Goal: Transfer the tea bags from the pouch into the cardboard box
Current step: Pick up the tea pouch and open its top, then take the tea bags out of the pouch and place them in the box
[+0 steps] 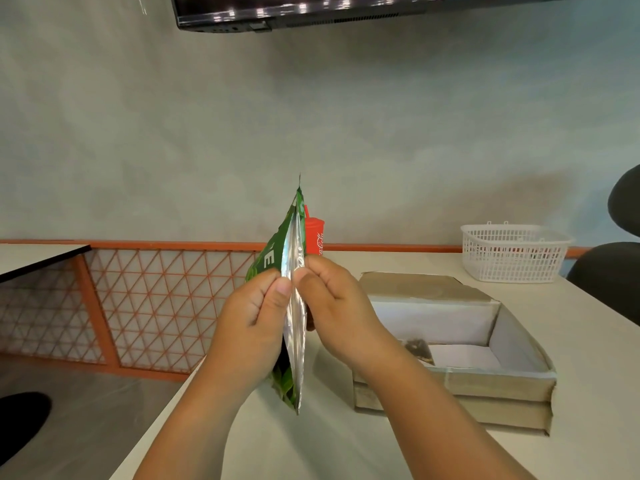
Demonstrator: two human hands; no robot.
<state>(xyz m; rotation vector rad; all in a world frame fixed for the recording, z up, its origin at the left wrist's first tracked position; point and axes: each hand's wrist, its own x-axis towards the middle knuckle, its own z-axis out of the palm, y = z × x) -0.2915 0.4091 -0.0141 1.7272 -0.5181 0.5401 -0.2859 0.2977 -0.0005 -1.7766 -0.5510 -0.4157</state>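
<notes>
My left hand (252, 317) and right hand (337, 303) each pinch one lip of the green foil-lined pouch (293, 244), held upright left of the shallow open cardboard box (485, 382). I judge it light, crinkly and slippery, best held at the lips.

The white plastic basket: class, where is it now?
Head view: the white plastic basket stands on the beige table at far right, behind the open cardboard box.

A plain grey wall (311, 116) fills the far side, with a dark screen (311, 8) mounted high. An orange lattice partition (156, 306) stands left of the pale worktop (588, 341). There is grey floor (104, 410) near left and a black chair (609, 271) at right.
</notes>
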